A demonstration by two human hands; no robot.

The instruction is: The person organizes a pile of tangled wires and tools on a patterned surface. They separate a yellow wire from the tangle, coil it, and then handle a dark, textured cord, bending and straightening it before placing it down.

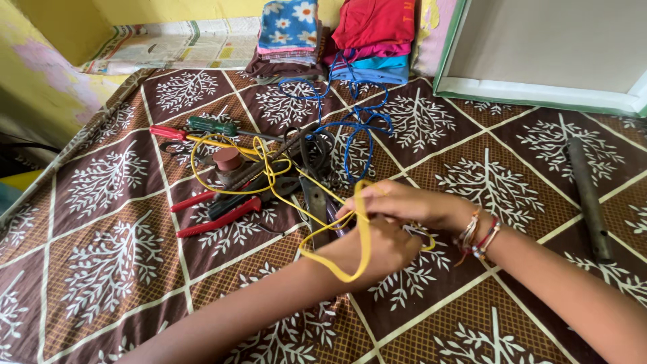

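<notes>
My left hand [374, 251] and my right hand [404, 202] meet over the patterned cloth, both closed on a yellow wire [269, 168]. A loop of that wire wraps around my left hand near the wrist. The rest trails left in loose coils over the tools. My right wrist wears several thread bracelets [477, 236]. A blue wire [357, 128] lies tangled just beyond my hands.
Red-handled pliers [219, 217], a red screwdriver [168, 132], a green screwdriver [212, 125] and a brown tape roll [226, 159] lie left of my hands. A dark metal rod [588, 199] lies at right. Folded clothes [337, 34] and a framed board [539, 87] sit at the back.
</notes>
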